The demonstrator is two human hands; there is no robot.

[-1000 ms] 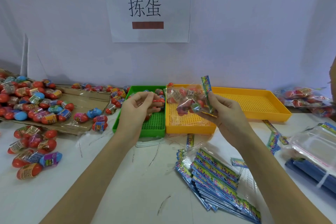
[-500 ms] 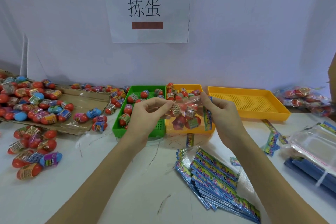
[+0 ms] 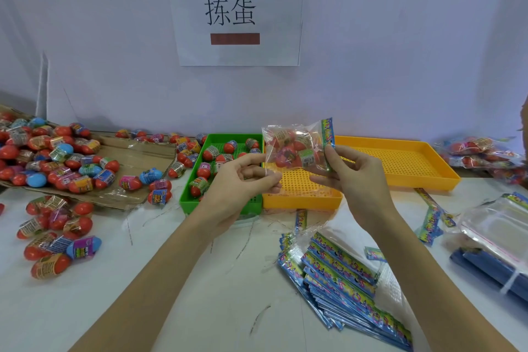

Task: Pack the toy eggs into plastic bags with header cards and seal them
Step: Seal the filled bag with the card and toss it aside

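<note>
Toy eggs (image 3: 291, 148), glossy and rounded, are held in a crinkled clear bag (image 3: 294, 147) above the perforated yellow tray (image 3: 303, 200), pinched at opposite edges by the left hand (image 3: 243, 180) and right hand (image 3: 357, 177).

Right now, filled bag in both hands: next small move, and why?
Probably press the header card end closed. The bag already holds several eggs, the right hand pinches the card edge and the left hand holds the opposite corner above the yellow tray.
</note>
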